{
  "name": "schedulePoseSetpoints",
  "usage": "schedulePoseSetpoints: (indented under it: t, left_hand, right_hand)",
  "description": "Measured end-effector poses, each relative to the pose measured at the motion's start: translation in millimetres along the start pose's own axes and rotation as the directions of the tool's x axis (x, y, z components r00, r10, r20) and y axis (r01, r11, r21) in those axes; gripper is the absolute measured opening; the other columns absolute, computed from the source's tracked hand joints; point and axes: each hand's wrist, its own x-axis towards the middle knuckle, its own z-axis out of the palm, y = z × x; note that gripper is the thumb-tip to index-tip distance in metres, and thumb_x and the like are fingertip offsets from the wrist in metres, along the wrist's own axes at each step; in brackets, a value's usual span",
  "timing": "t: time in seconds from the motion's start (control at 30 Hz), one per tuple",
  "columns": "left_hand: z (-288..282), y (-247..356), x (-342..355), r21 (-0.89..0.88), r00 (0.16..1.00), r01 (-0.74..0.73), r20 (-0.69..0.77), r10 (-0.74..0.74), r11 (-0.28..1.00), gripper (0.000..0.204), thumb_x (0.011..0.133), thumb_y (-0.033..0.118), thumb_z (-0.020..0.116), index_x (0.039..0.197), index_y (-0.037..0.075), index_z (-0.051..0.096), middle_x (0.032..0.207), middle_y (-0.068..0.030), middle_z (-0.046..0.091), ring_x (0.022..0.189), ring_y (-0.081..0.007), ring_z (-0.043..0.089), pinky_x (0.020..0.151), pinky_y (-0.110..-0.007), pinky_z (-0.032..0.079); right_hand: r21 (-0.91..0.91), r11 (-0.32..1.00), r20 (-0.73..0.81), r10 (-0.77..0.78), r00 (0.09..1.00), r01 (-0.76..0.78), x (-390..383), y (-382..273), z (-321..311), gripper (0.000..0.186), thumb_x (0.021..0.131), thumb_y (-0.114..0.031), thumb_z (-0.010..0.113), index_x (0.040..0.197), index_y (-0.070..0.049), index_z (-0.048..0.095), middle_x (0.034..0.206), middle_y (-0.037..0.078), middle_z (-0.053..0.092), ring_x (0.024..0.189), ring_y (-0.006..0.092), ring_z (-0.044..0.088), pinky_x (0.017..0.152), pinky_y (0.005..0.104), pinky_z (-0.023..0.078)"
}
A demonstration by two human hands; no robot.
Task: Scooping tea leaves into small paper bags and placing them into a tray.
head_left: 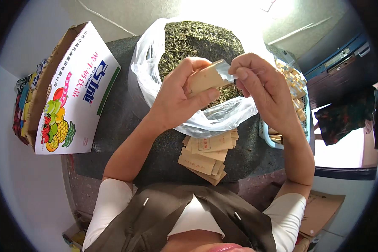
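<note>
A small tan kraft-paper packet is gripped in my left hand, tilted with its upper end toward the right. Clear plastic sticks out of that end, and my right hand pinches it between thumb and fingers. Whether it is an inner bag I cannot tell. Both hands are over a large translucent plastic bag with its mouth spread wide. Dried greenish leaves fill it. Nearer to me, several flat kraft packets lie in a loose, fanned pile on the dark table.
At the left stands a white carton with fruit pictures, cloth items behind it. A light blue basket at the right holds many small tan packets. Brown cardboard is low at the right, below the table.
</note>
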Motion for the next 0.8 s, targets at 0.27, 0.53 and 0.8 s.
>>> schedulePoseSetpoints:
  t: [0.27, 0.53, 0.8]
  left_hand:
    - [-0.2, -9.9, 2.2, -0.102, 0.997, -0.038, -0.070, 0.031, 0.994, 0.040, 0.084, 0.004, 0.073, 0.119, 0.003, 0.053, 0.105, -0.0074, 0.062, 0.094, -0.0114, 0.062, 0.078, -0.026, 0.054]
    - [-7.5, -6.7, 5.5, 0.077, 0.991, -0.014, -0.131, 0.024, 0.997, 0.045, 0.079, 0.000, 0.076, 0.117, 0.005, 0.053, 0.104, -0.0080, 0.060, 0.092, -0.0121, 0.062, 0.071, -0.025, 0.056]
    - [-12.4, -2.9, 3.4, 0.153, 0.988, -0.042, -0.142, 0.064, 0.987, 0.047, 0.076, 0.000, 0.078, 0.116, 0.003, 0.053, 0.104, -0.0083, 0.061, 0.095, -0.0127, 0.062, 0.079, -0.026, 0.054]
  right_hand:
    - [0.058, 0.994, -0.097, 0.098, 0.991, -0.092, 8.1, 11.0, -23.9, 0.021, 0.102, -0.019, 0.051, 0.099, -0.002, 0.064, 0.070, -0.003, 0.051, 0.063, 0.0044, 0.044, 0.059, 0.0206, 0.033]
    - [-0.743, 0.658, -0.161, -0.002, 0.987, -0.120, 42.6, 54.9, -29.9, 0.018, 0.100, -0.023, 0.055, 0.099, -0.011, 0.067, 0.073, 0.008, 0.063, 0.061, 0.0226, 0.060, 0.058, 0.0350, 0.046]
    - [-0.449, 0.893, 0.011, -0.021, 1.000, 0.024, 83.9, 131.3, 28.0, 0.019, 0.093, -0.015, 0.053, 0.097, -0.002, 0.067, 0.085, 0.018, 0.067, 0.077, 0.0354, 0.066, 0.070, 0.0413, 0.052]
